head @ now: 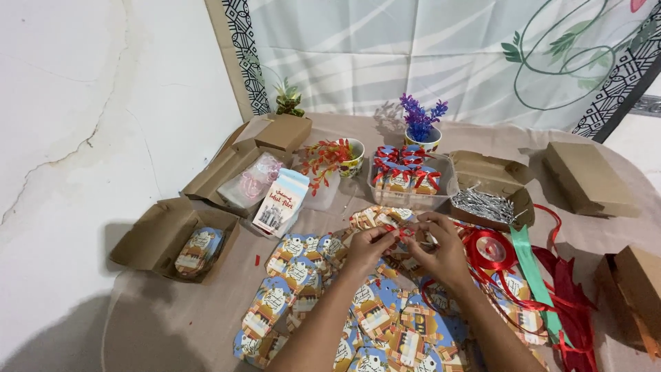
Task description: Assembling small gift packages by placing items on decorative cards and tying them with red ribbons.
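While both pinch a red ribbon (401,233) over the counter (158,310), the left hand (366,246) and right hand (441,251) nearly touch. Flat printed boxes (289,275) lie beneath them; a ribbon spool (490,249) sits just right.

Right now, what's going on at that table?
A person's left hand and right hand are together pinching a red ribbon above a spread of flat printed gift boxes. A clear tub behind holds finished ribbon-tied boxes. A red ribbon spool lies at the right, open cardboard boxes around.
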